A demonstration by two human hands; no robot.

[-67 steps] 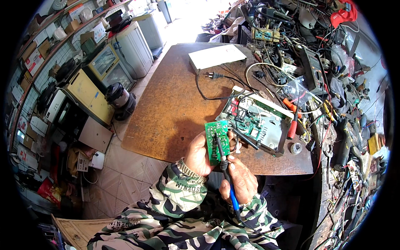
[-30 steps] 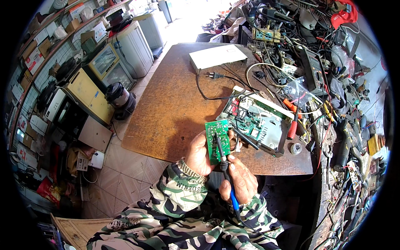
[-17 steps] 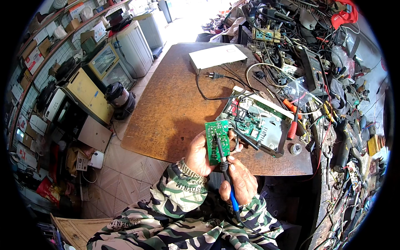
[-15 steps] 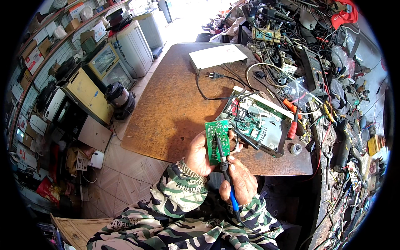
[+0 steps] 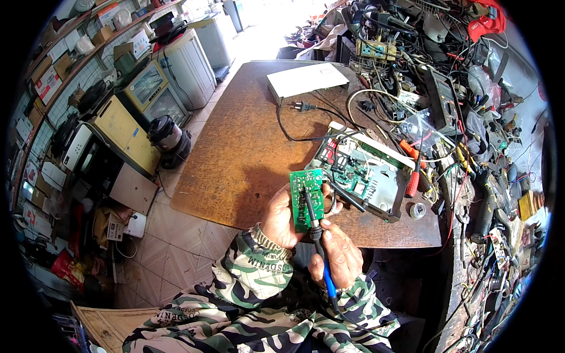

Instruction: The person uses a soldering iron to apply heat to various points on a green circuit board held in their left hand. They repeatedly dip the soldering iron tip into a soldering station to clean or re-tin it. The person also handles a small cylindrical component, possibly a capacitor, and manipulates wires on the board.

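Note:
A green circuit board is held up in front of me by its edges, gripped in my left hand. My right hand closes round a soldering iron with a blue and black handle. The iron's dark tip lies over the board's face near its middle; whether it touches a joint is too small to tell. Just beyond the board, an opened metal device case with another green board inside rests on the table.
The brown wooden table carries a white cover panel and a black power plug. Right of the case lie a red-handled screwdriver and a small round container. Tangled cables and tools crowd the right side.
Almost nothing differs; both hands, the board and the soldering iron keep nearly the same place, with only a very slight shift of the right hand.

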